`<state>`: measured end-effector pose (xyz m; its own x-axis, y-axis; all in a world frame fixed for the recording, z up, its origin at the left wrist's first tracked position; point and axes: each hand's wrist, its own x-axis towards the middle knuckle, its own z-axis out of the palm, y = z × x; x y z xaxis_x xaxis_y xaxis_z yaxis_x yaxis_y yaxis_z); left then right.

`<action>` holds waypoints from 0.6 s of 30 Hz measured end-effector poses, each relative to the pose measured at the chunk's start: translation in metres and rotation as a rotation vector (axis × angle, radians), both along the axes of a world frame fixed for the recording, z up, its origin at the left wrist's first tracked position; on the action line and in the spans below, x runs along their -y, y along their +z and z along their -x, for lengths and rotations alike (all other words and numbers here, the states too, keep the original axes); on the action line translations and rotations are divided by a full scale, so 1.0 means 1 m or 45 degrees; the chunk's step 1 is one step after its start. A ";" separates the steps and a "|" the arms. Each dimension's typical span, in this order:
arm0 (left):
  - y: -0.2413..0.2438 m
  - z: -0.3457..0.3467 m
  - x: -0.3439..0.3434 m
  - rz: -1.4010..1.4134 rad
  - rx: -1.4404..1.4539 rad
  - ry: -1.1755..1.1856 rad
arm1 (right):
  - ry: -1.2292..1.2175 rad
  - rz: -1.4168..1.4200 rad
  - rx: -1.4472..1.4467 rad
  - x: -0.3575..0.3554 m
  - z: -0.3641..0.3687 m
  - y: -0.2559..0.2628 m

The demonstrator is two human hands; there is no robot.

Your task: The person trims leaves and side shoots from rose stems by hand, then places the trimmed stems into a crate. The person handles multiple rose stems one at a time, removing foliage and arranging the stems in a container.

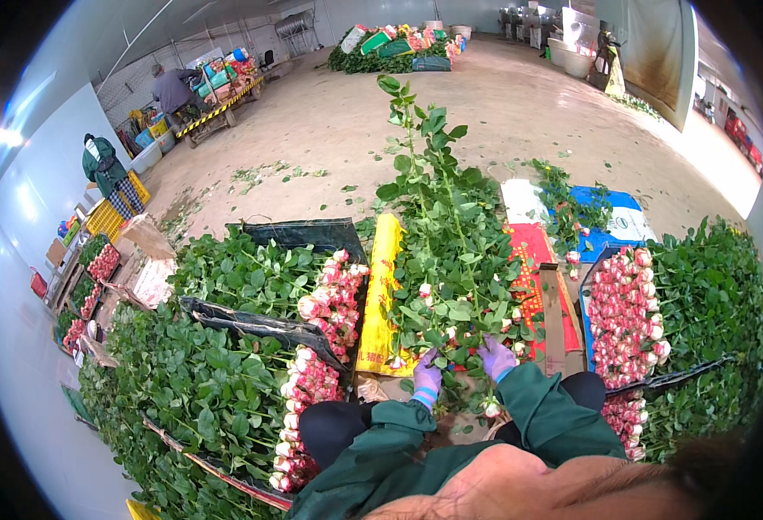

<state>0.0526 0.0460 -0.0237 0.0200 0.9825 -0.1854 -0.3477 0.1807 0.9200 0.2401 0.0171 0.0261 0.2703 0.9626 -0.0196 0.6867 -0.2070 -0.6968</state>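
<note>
A loose heap of cut roses (450,260) lies before me, its leafy stems pointing away and its white-and-pink heads towards me. My left hand (427,374), in a lilac glove, is at the near left edge of the heap with its fingers curled among leaves. Across from it, my right hand (497,357) in a matching glove reaches into the foliage by the lowest heads. Leaves hide both sets of fingertips, so any grip on a stem cannot be made out. Just below the right hand hangs a white rose head (491,408).
Bundled roses (336,305) in dark wraps flank me on the left; more stacked roses (628,318) stand right. Yellow sacking (381,279), red sacking (528,260) and a wooden slat (552,318) border the heap. Two people are farther off, one beside a loaded cart (225,107).
</note>
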 end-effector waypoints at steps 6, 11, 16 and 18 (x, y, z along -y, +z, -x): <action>-0.003 0.003 -0.010 0.016 0.307 -0.072 | 0.160 -0.086 -0.126 0.000 -0.002 -0.003; 0.009 0.015 -0.030 0.273 0.627 -0.302 | 0.292 -0.250 -0.304 -0.005 -0.005 0.006; 0.028 0.026 -0.035 0.211 0.463 -0.572 | 0.173 -0.092 -0.519 -0.005 -0.007 0.017; 0.032 0.024 -0.033 0.241 0.528 -0.522 | 0.122 -0.095 -0.514 0.000 -0.006 0.024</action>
